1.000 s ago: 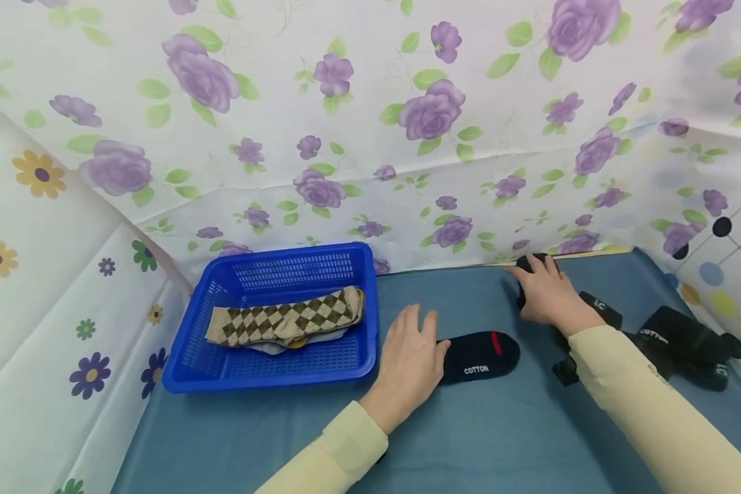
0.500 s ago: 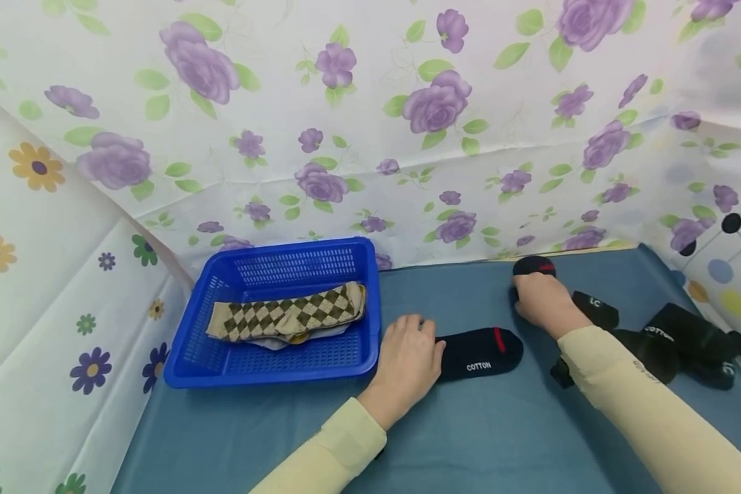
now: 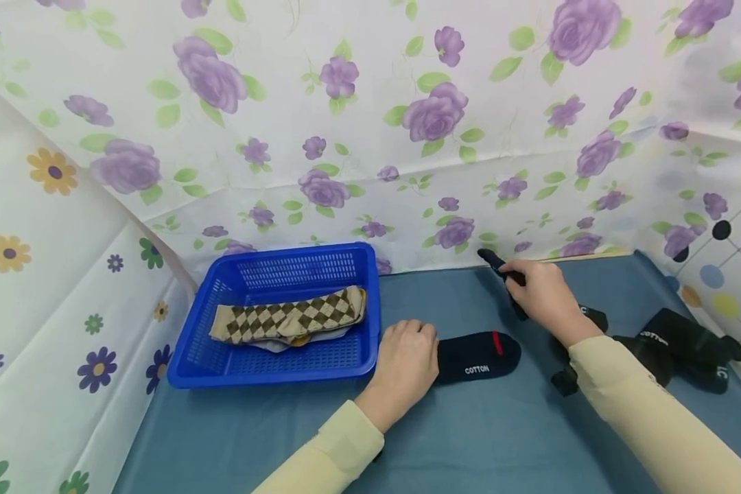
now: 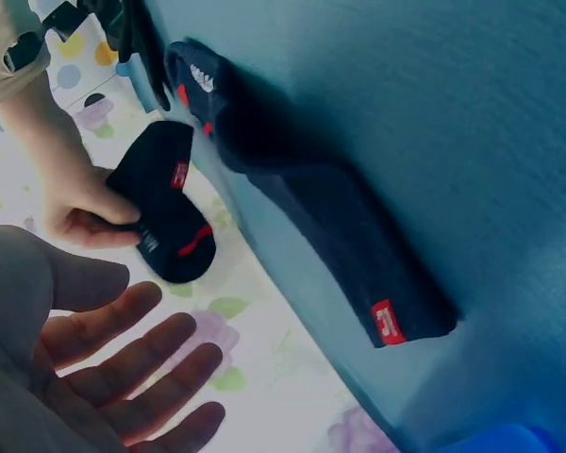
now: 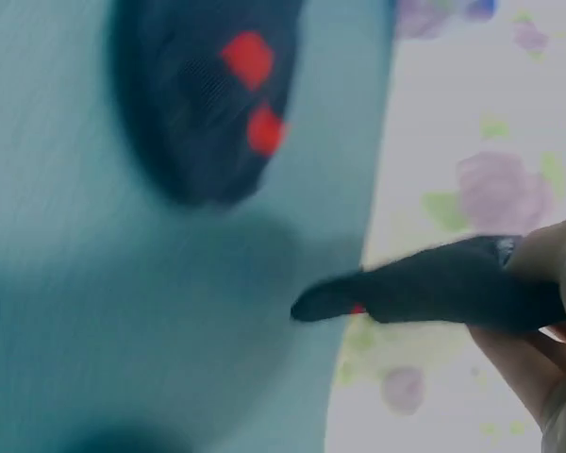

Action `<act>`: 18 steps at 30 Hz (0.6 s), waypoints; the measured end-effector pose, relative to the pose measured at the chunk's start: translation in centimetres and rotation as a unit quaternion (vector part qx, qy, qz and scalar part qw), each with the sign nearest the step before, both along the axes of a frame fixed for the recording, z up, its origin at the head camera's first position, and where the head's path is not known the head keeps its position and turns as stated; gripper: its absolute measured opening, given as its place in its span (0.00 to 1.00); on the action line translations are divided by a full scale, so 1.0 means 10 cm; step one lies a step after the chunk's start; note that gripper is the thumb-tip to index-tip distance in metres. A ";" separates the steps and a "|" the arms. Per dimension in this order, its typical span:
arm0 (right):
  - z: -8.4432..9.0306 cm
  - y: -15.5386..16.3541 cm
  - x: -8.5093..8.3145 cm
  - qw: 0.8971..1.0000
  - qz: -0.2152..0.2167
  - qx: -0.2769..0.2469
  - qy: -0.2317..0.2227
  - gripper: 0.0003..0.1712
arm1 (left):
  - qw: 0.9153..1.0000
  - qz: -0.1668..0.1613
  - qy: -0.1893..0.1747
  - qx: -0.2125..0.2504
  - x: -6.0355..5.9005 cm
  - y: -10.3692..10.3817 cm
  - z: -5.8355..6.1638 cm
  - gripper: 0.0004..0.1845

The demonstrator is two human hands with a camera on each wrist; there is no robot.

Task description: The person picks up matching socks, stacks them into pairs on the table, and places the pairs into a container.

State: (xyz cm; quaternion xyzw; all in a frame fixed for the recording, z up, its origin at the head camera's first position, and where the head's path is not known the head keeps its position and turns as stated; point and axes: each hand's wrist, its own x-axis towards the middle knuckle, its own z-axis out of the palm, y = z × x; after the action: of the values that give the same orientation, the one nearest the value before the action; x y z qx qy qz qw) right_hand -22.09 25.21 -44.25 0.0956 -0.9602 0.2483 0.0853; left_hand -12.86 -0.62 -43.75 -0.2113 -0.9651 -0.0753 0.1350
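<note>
In the middle of the head view, the left hand (image 3: 407, 360) lies flat on the blue desk (image 3: 481, 432), and its fingers (image 4: 141, 363) are straight and a little apart, holding nothing. They touch the near end of a dark sock (image 3: 478, 357) with the white word COTTON and a red mark, which lies flat on the desk just right of the hand. To the upper right of it, the right hand (image 3: 546, 295) grips a second dark sock (image 3: 500, 269), with fingers (image 5: 547, 330) curled round it; this sock is lifted from the desk and its free end points to the flowered wall. At the right edge of the frame a pile of dark socks (image 3: 679, 346) rests on the desk. On the left stands a blue basket (image 3: 213, 367), and a brown checked sock (image 3: 290, 319) lies inside it.
</note>
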 end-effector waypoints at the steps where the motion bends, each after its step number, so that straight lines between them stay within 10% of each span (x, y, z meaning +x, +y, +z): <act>1: 0.04 -0.02 0.03 1.000 -0.004 -0.016 0.004 0.14 | 1.000 -0.003 0.003 0.007 0.00 0.00 0.02 0.08; 18: 0.45 -0.59 0.60 0.982 0.129 -0.115 0.082 0.14 | 0.979 -0.025 -0.105 0.173 0.03 -0.02 0.39 0.26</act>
State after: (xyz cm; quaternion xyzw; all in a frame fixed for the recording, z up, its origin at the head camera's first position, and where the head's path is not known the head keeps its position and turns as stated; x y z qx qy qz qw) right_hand -16.13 19.32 -39.75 0.2282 -0.8946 0.3572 0.1415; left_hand -12.54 -0.79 -39.86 -0.1998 -0.9408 -0.2660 0.0658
